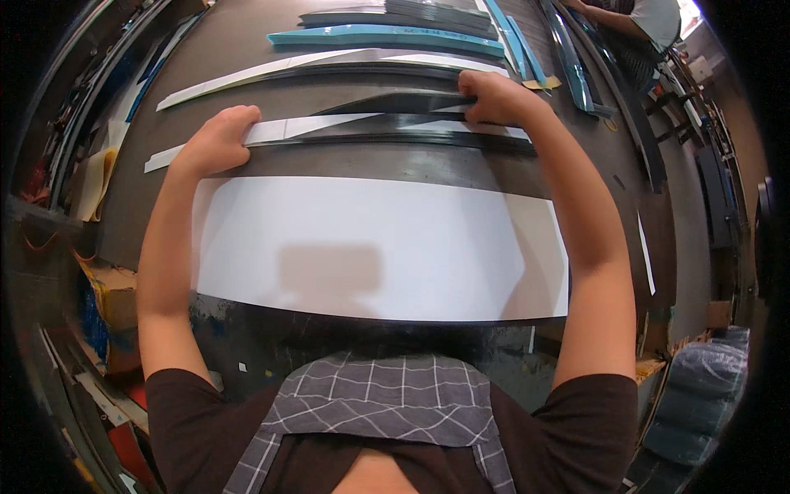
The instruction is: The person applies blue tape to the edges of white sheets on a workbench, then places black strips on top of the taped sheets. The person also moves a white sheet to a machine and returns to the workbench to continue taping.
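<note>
Across the table, my left hand (218,142) is closed on the left part of a long white-and-dark strip (288,129), its thumb at the near edge. At the right, my right hand (499,97) pinches the end of a thin dark glossy strip (399,103) that lies just beyond the white-and-dark one. Its fingertips are partly hidden. Nearer to me, between my forearms, a large white sheet (387,239) lies flat, with shadows on it. Farther off, another long white-and-dark strip (329,62) runs parallel to the held ones.
Behind the strips lie a blue-wrapped bar (387,37) and a stack of dark strips (440,18). More blue-edged lengths (568,58) lie at the far right, near another person's arm (613,18). A rack of long pieces (82,107) stands left. Plastic-wrapped dark stacks (699,379) stand lower right.
</note>
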The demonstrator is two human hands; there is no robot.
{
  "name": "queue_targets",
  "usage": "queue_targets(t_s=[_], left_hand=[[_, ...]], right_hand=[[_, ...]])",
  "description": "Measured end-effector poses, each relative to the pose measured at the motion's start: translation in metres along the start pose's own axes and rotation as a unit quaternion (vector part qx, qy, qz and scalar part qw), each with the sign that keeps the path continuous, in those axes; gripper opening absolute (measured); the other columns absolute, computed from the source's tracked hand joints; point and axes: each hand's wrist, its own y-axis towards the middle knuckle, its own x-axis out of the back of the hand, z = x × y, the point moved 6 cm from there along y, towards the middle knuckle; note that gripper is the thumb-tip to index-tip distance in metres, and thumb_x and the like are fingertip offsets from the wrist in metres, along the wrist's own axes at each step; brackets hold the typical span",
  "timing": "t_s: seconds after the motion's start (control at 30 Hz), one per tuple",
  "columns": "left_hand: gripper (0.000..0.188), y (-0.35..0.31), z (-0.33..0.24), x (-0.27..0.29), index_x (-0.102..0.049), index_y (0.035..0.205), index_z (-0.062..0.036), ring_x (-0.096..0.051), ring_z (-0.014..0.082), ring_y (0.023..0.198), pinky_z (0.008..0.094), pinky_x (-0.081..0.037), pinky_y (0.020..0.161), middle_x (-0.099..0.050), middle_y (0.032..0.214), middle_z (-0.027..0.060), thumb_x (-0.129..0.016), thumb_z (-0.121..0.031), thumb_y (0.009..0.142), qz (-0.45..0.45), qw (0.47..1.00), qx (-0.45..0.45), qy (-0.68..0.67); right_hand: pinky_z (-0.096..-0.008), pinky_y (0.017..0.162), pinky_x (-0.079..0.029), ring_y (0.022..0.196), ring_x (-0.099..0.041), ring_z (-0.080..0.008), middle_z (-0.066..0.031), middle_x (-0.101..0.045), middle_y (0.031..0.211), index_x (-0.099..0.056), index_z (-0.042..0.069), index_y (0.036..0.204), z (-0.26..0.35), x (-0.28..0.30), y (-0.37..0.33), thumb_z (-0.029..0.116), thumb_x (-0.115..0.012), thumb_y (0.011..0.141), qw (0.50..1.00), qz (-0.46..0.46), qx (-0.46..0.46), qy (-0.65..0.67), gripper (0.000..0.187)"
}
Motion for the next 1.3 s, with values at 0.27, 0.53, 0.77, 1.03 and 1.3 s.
queue_targets(t_s=[0.27,0.53,0.77,1.03,1.3], left_hand=[[0.031,0.016,0.016,-0.005,-0.056,0.095,0.0003,-0.057,0.0314,0.091,0.0378,-0.046,0.078,-0.057,0.093,0.0156,-0.058,0.009,0.066,0.008,0.999,0.03,-0.025],[0.035,0.066,0.021,-0.006,-0.057,0.095,0.0007,-0.058,0.0298,0.089,0.0348,-0.047,0.077,-0.06,0.089,0.016,-0.058,0.006,0.06,0.02,1.0,0.016,-0.014],[0.031,0.075,0.048,-0.002,-0.062,0.102,-0.0017,-0.061,0.0371,0.102,0.04,-0.049,0.087,-0.065,0.102,0.0206,-0.058,0.004,0.072,-0.072,0.997,0.006,0.037],[0.039,0.044,0.029,-0.001,-0.066,0.109,-0.0065,-0.062,0.0345,0.108,0.0441,-0.051,0.092,-0.064,0.115,0.0134,-0.061,-0.003,0.071,-0.17,0.979,-0.004,0.11],[0.032,0.054,0.037,0.0,-0.073,0.106,-0.015,-0.064,0.0306,0.107,0.0418,-0.051,0.093,-0.066,0.113,0.0084,-0.064,-0.011,0.076,-0.089,0.988,0.066,0.103]], right_hand=[[-0.0346,0.077,-0.052,0.08,-0.064,-0.0225,-0.0121,-0.068,0.087,-0.066,-0.002,0.106,0.0,0.066,-0.074,0.006,-0.069,0.086,0.986,-0.11,0.039,0.116,0.022],[-0.0356,0.075,-0.052,0.079,-0.064,-0.0217,-0.0106,-0.068,0.087,-0.067,0.004,0.11,0.052,0.017,-0.131,0.01,-0.074,0.081,0.978,0.203,0.052,-0.003,0.03],[-0.0365,0.078,-0.052,0.084,-0.065,-0.0234,-0.009,-0.07,0.093,-0.068,0.008,0.11,0.072,-0.027,-0.115,0.01,-0.068,0.085,0.978,0.187,0.072,0.063,0.025],[-0.0397,0.085,-0.053,0.097,-0.068,-0.0346,-0.0225,-0.07,0.104,-0.069,-0.001,0.109,-0.096,-0.016,-0.067,0.012,-0.067,0.076,0.923,-0.234,-0.192,0.238,0.036],[-0.0371,0.094,-0.051,0.111,-0.065,-0.0327,-0.0228,-0.066,0.119,-0.064,-0.002,0.122,-0.101,-0.024,-0.043,0.018,-0.079,0.068,0.928,-0.224,-0.233,0.185,0.059]])
